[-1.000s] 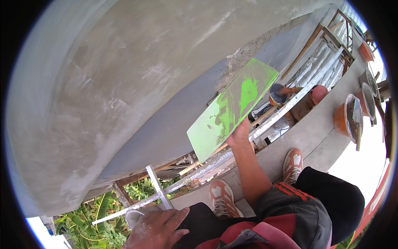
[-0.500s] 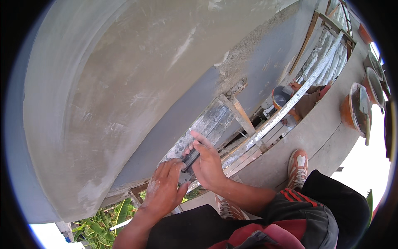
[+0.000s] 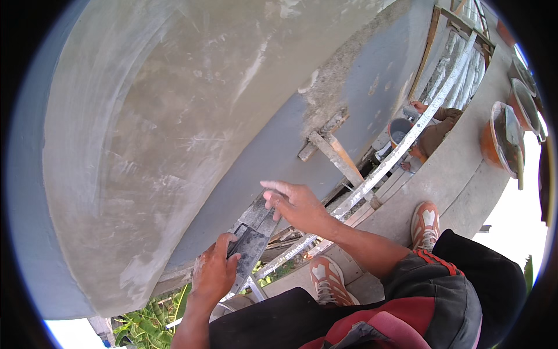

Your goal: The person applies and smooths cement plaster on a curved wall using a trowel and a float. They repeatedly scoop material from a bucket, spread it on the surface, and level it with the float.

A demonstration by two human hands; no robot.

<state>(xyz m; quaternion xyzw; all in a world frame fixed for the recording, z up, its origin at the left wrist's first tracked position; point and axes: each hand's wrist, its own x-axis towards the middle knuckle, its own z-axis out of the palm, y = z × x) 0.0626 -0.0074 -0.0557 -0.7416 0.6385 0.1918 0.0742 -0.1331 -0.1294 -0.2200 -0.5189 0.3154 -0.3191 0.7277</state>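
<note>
My left hand (image 3: 214,272) is closed on a plastering float (image 3: 251,244), a long flat grey tool with a dark handle, smeared with plaster. It is tilted, its far end pointing toward the wall. At that far end is my right hand (image 3: 299,208), index finger stretched out and the other fingers loosely bent. It seems to hold nothing; whether its fingertips touch the float is unclear. Beyond both hands rises a curved wall (image 3: 174,134) with a brownish, streaked plaster patch bordered by smooth grey.
I stand on a plank platform (image 3: 401,232). A long whitened metal bar (image 3: 401,148) and a wooden bracket (image 3: 337,157) lie between platform and wall. Orange buckets (image 3: 493,145) line the right edge. Below, another person's arm (image 3: 442,125) reaches by a bucket (image 3: 399,131).
The float has swung from broadside to steeply tilted and drawn nearer my left hand. My right hand has moved up and right, away from the left. The other person's hand has shifted slightly.
</note>
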